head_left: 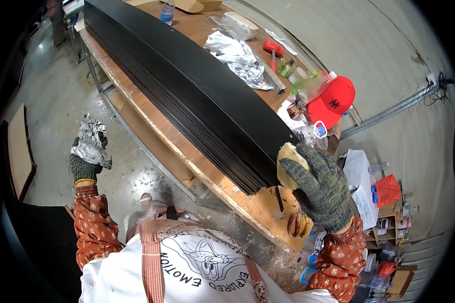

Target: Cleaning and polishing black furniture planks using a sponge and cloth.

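Long black panels (pixel 202 101) lie stacked lengthwise on a wooden workbench (pixel 255 206), their layered edges facing me. At the near right end of the stack is my right hand (pixel 324 189), in a dark grey knitted glove. Its fingers are closed round a pale yellow sponge-like block (pixel 289 165), which is against the panels' end. Out to the left, over the floor, my left hand (pixel 86 165) wears a matching glove and grips a crumpled grey-white cloth (pixel 91 135). Orange-handled scissors (pixel 298 225) rest on the bench corner, just below my right hand.
Behind the panels lie a crumpled white cloth (pixel 235 56), a red-headed mallet (pixel 273 49), a green bottle (pixel 285 67), a red cap (pixel 332 102) and a water bottle (pixel 167 12). A metal frame (pixel 136 132) runs along the bench's near side. Cluttered shelves (pixel 389 222) stand at right.
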A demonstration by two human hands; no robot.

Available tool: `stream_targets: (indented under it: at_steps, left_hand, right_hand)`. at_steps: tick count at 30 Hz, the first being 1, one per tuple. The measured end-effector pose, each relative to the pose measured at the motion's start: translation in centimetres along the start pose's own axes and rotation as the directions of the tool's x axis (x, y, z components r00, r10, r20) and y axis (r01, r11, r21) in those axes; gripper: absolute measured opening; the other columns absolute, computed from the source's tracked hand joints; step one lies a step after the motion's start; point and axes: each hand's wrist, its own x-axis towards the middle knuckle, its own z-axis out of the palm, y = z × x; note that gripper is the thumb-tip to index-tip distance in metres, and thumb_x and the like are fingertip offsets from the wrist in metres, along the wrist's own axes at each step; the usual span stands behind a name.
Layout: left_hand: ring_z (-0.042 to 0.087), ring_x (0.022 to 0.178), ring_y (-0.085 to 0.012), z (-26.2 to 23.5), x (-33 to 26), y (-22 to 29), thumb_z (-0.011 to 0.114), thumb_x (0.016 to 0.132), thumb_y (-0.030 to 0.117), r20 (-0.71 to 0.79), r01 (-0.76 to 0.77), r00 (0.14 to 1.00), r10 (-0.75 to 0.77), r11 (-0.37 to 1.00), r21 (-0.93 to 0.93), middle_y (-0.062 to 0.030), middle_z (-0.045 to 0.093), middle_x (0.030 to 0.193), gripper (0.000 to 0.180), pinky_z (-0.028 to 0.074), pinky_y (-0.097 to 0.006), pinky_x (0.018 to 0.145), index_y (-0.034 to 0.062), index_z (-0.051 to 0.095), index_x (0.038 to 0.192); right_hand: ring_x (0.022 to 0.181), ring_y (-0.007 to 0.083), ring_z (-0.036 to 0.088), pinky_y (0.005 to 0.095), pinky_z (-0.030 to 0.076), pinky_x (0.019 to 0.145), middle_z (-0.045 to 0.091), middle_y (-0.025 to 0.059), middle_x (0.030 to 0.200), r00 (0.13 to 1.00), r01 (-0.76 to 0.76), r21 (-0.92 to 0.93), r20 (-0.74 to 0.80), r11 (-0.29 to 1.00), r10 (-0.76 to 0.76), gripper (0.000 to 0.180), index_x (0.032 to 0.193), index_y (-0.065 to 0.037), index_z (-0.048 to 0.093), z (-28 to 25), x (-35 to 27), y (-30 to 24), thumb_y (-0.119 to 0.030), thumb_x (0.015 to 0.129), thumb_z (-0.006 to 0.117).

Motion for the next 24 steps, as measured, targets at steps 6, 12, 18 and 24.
stream_targets:
  at_steps: [6, 12, 18, 24]
  left_hand:
    - [0.056, 0.108, -0.0298, -5.3, -1.2, 0.2, 0.03, 0.097, 0.034, -0.365, -0.016, 0.93, 0.034, 0.998, 0.053, -0.014, 0.058, 0.126, 0.048, 0.043, -0.042, 0.093, 0.004, 0.05, 0.129]
    - [0.052, 0.114, -0.0259, -10.9, -6.5, 1.5, 0.031, 0.096, 0.035, -0.481, -0.024, 0.876, 0.029, 1.0, 0.016, -0.0119, 0.056, 0.13, 0.048, 0.043, -0.04, 0.095, 0.007, 0.048, 0.131]
    - [0.051, 0.118, -0.026, -14.6, -13.0, 2.7, 0.039, 0.092, 0.039, -0.514, -0.157, 0.855, 0.07, 0.979, -0.127, -0.0108, 0.056, 0.13, 0.052, 0.04, -0.038, 0.098, 0.0061, 0.049, 0.131]
    - [0.056, 0.106, -0.0311, -16.5, -16.7, -0.8, 0.041, 0.093, 0.047, -0.918, -0.476, 0.394, -0.04, 0.846, -0.241, -0.0143, 0.059, 0.124, 0.055, 0.045, -0.045, 0.087, 0.0101, 0.05, 0.133]
  right_hand:
    - [0.107, 0.0359, 0.056, 0.0434, 0.05, 0.084, 0.053, 0.0177, 0.126, 0.987, 0.135, -0.048, 0.095, 0.99, -0.13, 0.055, 0.13, -0.016, 0.056, 0.1, 8.7, -1.3, -0.007, 0.076, 0.06]
    - [0.107, 0.0359, 0.055, 0.0432, 0.049, 0.087, 0.053, 0.0176, 0.124, 0.955, 0.284, -0.006, 0.093, 0.959, -0.282, 0.06, 0.131, -0.014, 0.052, 2.0, 21.4, -2.8, -0.008, 0.072, 0.065]
    - [0.108, 0.0337, 0.056, 0.0447, 0.046, 0.09, 0.056, 0.0142, 0.119, 0.919, 0.393, 0.015, -0.03, 0.92, -0.392, 0.058, 0.128, -0.014, 0.053, 7.6, 34.1, -3.0, -0.008, 0.073, 0.07]
    - [0.103, 0.0328, 0.059, 0.0425, 0.049, 0.088, 0.059, 0.0113, 0.115, 0.895, 0.443, -0.019, -0.037, 0.896, -0.444, 0.058, 0.127, -0.017, 0.053, 15.2, 44.1, -1.8, -0.013, 0.072, 0.073]
